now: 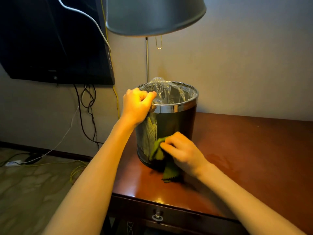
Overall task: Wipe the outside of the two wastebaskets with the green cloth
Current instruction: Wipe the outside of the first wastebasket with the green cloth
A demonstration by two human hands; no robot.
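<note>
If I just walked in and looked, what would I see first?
You'd first see the dark wastebasket standing on the brown wooden desk, with a clear plastic bag inside it. The left hand grips its shiny rim, and the right hand presses a green cloth against its lower side. A big grey lamp shade hangs right above.

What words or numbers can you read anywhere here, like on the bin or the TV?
None can be read.
Wastebasket: no label showing.
Green cloth: no writing.
TV: small marks down its right edge, too small and blurred to read.
Lamp shade: plain.
</note>
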